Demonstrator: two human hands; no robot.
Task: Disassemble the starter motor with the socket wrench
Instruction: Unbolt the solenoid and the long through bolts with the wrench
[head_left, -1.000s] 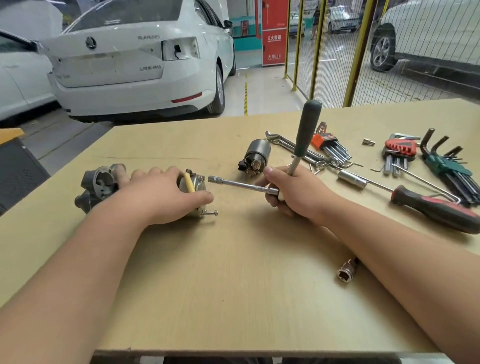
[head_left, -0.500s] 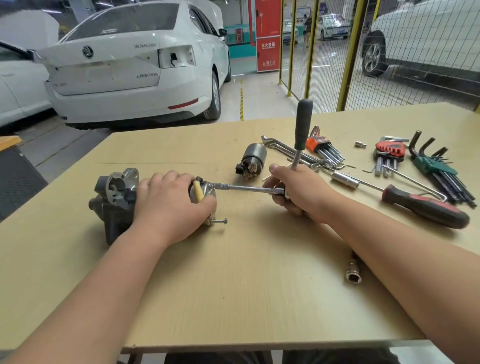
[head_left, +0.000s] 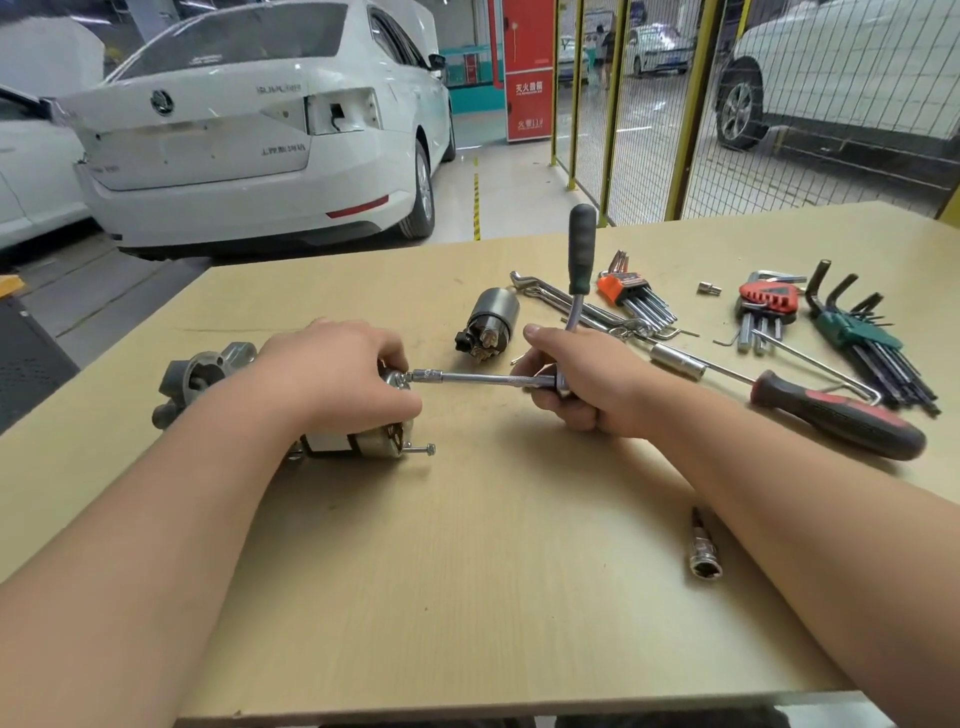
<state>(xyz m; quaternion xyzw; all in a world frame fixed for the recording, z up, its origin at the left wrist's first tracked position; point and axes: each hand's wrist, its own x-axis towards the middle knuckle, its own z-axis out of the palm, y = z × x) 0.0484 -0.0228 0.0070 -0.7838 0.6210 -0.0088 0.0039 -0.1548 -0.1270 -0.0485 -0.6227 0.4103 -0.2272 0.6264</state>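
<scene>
The starter motor (head_left: 358, 441) lies on its side on the bench (head_left: 493, 597) at about 9 o'clock from the middle, long axis running 9 to 3, with its end cap facing 3 o'clock. The left hand (head_left: 337, 379) is closed over the body, pinning it down. The right hand (head_left: 576, 384), at 3 o'clock from the motor, is wrapped around the head of the socket wrench (head_left: 579, 260), whose handle stands toward 12 and whose extension bar (head_left: 478, 378) reaches to 9, its tip meeting the upper edge of the end cap. A through bolt (head_left: 418, 450) already protrudes lower down. Turning likely depends on keeping bar and fastener in line
</scene>
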